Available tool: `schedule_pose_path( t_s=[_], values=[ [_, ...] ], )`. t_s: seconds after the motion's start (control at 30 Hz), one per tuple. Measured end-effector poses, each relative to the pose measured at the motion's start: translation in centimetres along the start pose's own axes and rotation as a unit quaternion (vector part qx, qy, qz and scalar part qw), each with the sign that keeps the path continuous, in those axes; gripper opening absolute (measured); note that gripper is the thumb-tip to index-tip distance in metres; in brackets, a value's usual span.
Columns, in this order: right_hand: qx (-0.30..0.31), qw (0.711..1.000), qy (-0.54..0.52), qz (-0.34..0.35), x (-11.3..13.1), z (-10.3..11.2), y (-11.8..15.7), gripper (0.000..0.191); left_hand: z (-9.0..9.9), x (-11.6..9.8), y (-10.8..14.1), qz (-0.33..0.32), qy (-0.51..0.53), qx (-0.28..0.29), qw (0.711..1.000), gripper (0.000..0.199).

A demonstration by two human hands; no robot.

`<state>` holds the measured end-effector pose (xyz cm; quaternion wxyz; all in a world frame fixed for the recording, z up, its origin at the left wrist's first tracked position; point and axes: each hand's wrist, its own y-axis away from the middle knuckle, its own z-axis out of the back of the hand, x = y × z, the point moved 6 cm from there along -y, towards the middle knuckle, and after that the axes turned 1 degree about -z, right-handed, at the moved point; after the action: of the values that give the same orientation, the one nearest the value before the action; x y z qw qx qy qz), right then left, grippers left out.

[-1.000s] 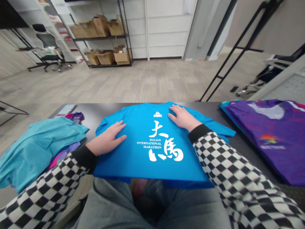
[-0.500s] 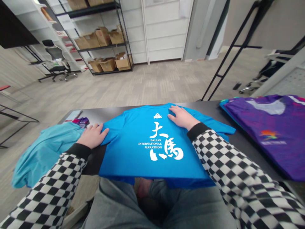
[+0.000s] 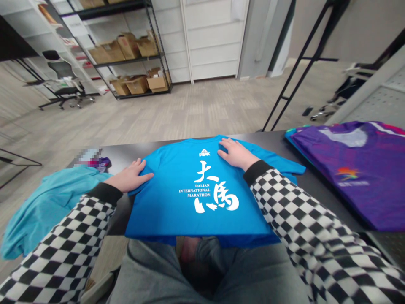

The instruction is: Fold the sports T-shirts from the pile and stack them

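Observation:
A blue T-shirt (image 3: 164, 207) lies spread on the dark table with its printed side up, its hem hanging over the near edge. White lettering and large characters cover its middle. My left hand (image 3: 133, 175) rests on the left sleeve, fingers stretched out and flat. My right hand (image 3: 238, 154) lies near the collar on the right shoulder, its fingers extended and pressed lightly on the cloth. Neither hand grips the fabric visibly. The right sleeve (image 3: 289, 164) stretches outward across the table.
Left of me a crumpled light-blue garment (image 3: 53, 194) hangs over the table's edge. Behind it sits a small purple-pink item (image 3: 103, 164). A stack of folded shirts, purple one (image 3: 363, 169) on top, occupies the right side. Beyond the table (image 3: 123, 152) stand shelves of cardboard boxes (image 3: 107, 51).
My left hand has slid inward to the right over the left sleeve, toward the shirt's body. My right hand keeps its place on the shirt. The whole view has shifted slightly.

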<state>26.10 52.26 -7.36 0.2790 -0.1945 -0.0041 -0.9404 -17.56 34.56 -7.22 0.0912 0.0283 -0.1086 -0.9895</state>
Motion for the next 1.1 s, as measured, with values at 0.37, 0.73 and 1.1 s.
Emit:
schedule_pose_path(
  t_s=[0.37,0.73,1.1],
  values=[
    [-0.009,1.0,-0.001,0.009,-0.1,-0.1,0.0,0.059,-0.1,-2.2,-1.3,0.008,-0.023,0.003,1.0,0.099],
    [-0.009,1.0,-0.001,0.005,0.0,0.0,0.0,0.06,2.0,-10.2,-3.6,-0.094,0.018,-0.064,0.993,0.092],
    [-0.013,1.0,-0.001,0.007,-0.2,-0.1,-0.1,0.059,1.0,-10.1,-4.4,-0.089,-0.009,-0.056,0.994,0.096]
  ],
)
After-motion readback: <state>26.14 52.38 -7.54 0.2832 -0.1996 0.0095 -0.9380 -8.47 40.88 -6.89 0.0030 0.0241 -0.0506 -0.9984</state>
